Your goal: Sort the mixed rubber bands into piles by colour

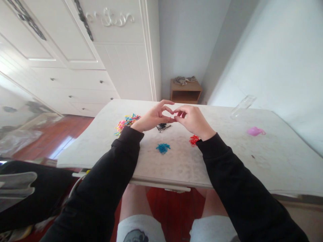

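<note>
My left hand (153,117) and my right hand (193,120) meet fingertip to fingertip above the white table (227,158), both pinched on something too small to make out. Just below the fingertips lies a small pile of black elastic bands (163,127). A mixed pile of coloured bands (126,121) lies beside my left wrist. A blue pile (163,148) sits nearer to me, and a red pile (193,139) pokes out from under my right wrist.
A pink pile of bands (255,131) and a clear plastic tube (242,106) lie on the table's right side. A white wardrobe (75,60) stands to the left, a small wooden nightstand (185,91) behind the table. Dark bags (30,191) sit at the lower left.
</note>
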Available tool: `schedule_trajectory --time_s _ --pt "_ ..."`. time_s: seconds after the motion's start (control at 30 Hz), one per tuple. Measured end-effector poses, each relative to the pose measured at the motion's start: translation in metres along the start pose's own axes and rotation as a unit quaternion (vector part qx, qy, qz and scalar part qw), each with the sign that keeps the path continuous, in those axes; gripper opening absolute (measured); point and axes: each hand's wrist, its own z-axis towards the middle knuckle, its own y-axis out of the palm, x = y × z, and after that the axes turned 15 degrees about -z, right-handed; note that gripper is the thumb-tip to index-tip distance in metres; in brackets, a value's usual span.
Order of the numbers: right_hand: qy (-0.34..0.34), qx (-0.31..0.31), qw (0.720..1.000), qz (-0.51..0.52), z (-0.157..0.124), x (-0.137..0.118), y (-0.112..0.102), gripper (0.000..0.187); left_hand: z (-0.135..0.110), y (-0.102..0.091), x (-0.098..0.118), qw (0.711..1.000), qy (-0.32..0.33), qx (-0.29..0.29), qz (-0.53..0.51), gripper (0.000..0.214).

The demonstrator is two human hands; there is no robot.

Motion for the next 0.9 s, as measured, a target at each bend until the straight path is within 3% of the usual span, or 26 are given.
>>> schedule_trajectory --time_s 0.23,0.33,0.43,0.57,0.67,0.9 --pt "-0.049 -0.066 0.995 0.061 -0.001 -0.005 0.007 0.009 -0.001 0.005 0.003 0.999 -0.035 -0.022 -0.011 0.066" --pt "-0.038 -0.057 0.995 0.071 0.000 -0.001 0.003 0.011 -0.002 0.008 0.005 0.999 -0.043 -0.013 -0.007 0.059" --pt "0.012 -0.025 0.999 0.042 0.007 0.014 -0.003 0.011 0.000 0.009 0.005 0.998 -0.046 0.035 0.007 0.045" --pt "0.107 0.031 0.993 -0.036 0.016 0.048 -0.006 0.005 0.007 0.001 -0.001 0.987 -0.001 0.157 0.047 0.034" --pt "0.145 0.018 0.987 -0.067 0.018 0.069 -0.001 0.006 0.012 -0.006 -0.005 0.969 0.032 0.221 0.103 0.030" --pt "0.184 0.004 0.981 -0.059 0.022 0.090 0.021 0.009 0.009 -0.004 -0.003 0.956 0.042 0.220 0.192 0.030"
